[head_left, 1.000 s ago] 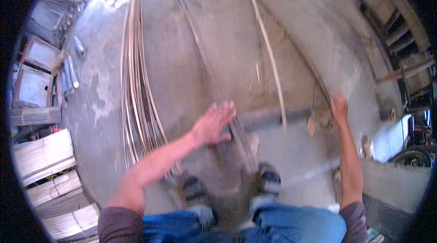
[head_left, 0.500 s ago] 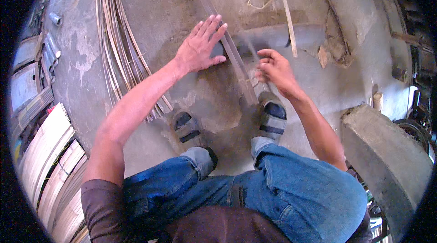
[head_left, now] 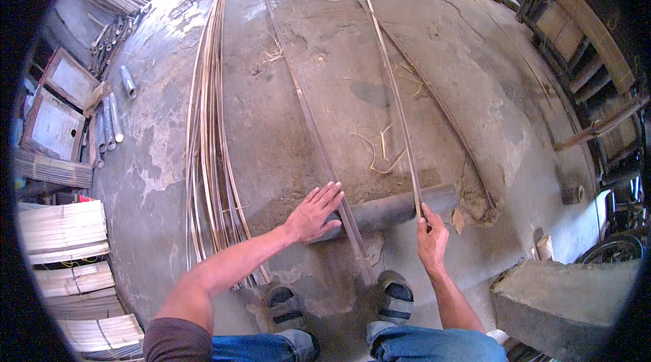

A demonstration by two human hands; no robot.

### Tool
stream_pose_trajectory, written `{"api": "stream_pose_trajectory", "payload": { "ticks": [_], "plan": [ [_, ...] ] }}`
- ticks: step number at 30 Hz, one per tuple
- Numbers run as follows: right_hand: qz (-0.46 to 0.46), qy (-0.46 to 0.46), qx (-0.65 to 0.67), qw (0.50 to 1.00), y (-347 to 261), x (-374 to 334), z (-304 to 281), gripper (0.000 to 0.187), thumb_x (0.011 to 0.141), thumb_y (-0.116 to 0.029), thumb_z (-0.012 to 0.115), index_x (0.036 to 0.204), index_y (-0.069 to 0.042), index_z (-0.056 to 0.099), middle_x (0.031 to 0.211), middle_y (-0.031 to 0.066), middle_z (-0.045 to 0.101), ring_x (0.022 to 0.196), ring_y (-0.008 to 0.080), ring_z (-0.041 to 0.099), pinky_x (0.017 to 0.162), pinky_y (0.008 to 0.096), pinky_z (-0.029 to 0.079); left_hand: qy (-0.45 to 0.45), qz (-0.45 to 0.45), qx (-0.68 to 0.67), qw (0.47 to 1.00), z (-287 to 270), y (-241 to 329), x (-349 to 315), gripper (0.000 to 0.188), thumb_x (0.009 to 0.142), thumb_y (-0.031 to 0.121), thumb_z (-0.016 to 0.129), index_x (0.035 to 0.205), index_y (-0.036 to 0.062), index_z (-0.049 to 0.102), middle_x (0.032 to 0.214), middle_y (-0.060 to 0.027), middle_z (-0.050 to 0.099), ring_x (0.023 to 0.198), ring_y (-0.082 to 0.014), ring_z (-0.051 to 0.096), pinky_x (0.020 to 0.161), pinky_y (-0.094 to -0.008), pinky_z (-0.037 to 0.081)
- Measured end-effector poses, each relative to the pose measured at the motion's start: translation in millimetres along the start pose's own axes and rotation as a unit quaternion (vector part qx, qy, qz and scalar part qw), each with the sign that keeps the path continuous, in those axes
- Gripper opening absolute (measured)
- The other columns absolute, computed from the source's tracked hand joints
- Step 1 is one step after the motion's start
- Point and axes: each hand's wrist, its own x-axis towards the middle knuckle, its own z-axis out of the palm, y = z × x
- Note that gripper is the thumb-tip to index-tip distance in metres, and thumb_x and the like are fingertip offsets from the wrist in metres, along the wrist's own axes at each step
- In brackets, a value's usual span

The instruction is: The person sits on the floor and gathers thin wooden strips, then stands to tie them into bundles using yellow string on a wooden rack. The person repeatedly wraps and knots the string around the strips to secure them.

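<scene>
My left hand (head_left: 315, 213) lies flat with fingers stretched out, its fingertips against a long dark strip (head_left: 324, 148) that looks like split bamboo. That strip crosses a dark round log (head_left: 386, 214), and its near end lies between my feet. Over to the right, my right hand (head_left: 432, 238) pinches the near end of a thin, paler bamboo strip (head_left: 397, 84). This strip runs far ahead over the floor, its near end by the right part of the log. The pinching fingertips partly hide that end.
A bundle of long strips (head_left: 215, 104) lies on the left. Another long dark piece (head_left: 447, 114) and a loose curled fibre (head_left: 380, 151) lie on the right. Stacked pale slats (head_left: 64, 233) stand at the left edge, a concrete block (head_left: 556, 301) at the near right.
The view has tilted up, showing more floor ahead. My right hand has moved right from near the dark strip and now grips the paler strip's end. My left hand stays flat by the dark strip.
</scene>
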Motion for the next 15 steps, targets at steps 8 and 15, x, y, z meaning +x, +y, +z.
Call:
{"api": "stream_pose_trajectory", "payload": {
  "ticks": [8,15],
  "plan": [
    [-0.156,0.031,-0.201,0.967,12.0,-10.2,1.8,0.03,0.081,-0.002,0.056,0.11,-0.002,0.062,0.111,0.019,0.056,0.104,0.033,0.055,0.087,0.0412,0.045,0.187,-0.159,-0.134,0.96,48.0,-10.0,-1.9,0.058,0.087,0.031,0.056,0.137,0.008,0.038,0.145,-0.0221,0.027,0.134,-0.0372,0.028,0.11,-0.0443,0.025],
    [0.023,-0.28,0.122,0.952,-5.2,-33.2,46.6,0.016,0.084,-0.008,0.057,0.097,-0.002,0.064,0.084,0.0117,0.068,0.079,0.0207,0.066,0.071,0.0314,0.051,0.139,-0.301,-0.362,0.871,11.6,-12.8,20.4,0.075,0.086,0.026,0.063,0.143,0.0009,0.02,0.091,-0.0077,0.068,0.086,-0.0167,0.061,0.087,-0.0311,0.044]
  ]
}}
